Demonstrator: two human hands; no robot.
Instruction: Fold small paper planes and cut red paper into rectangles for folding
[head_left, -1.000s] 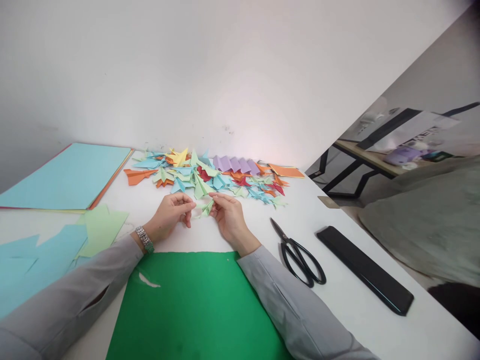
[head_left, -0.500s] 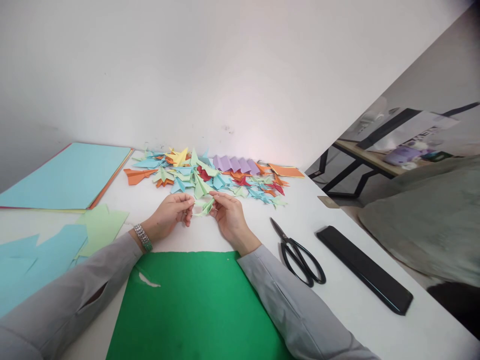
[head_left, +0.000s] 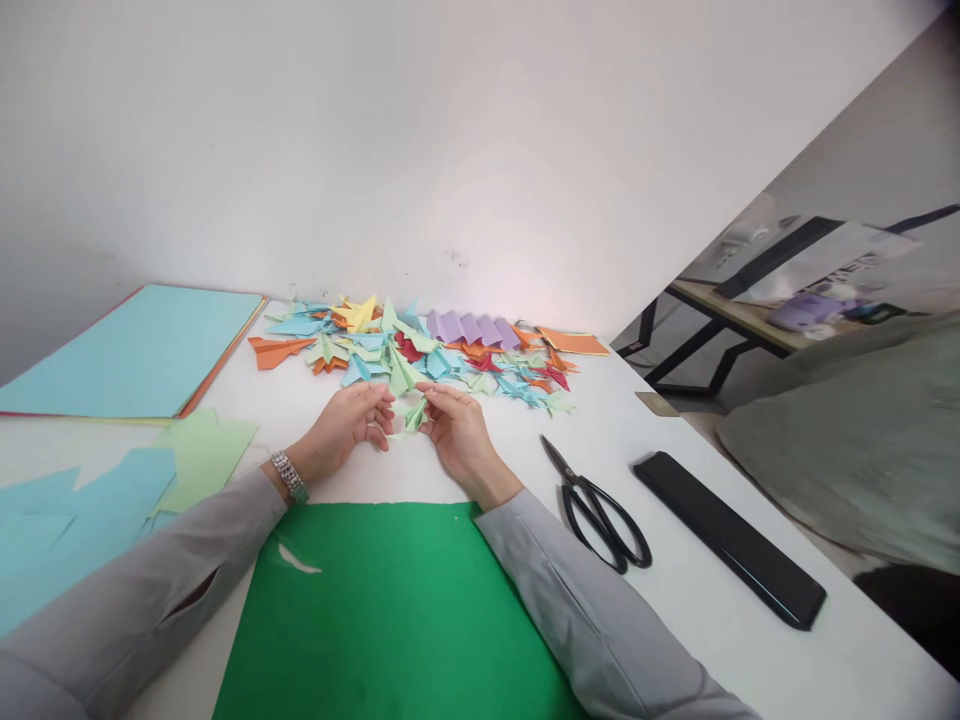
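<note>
So a folded light green paper (head_left: 414, 415) is pinched between the thumb and fingers of the right hand (head_left: 459, 435), pretty much mid-frame. The left hand (head_left: 351, 428) is held just beside it, fingers curled loosely and thumb apart from them; whether the paper is touched can't be told. Right behind, a colorful pile of folded papers (head_left: 365, 343) is spread along the wall (head_left: 420, 150). A green sheet (head_left: 390, 610) is laid out at bottom center, with black-handled scissors (head_left: 592, 505) placed lower right.
</note>
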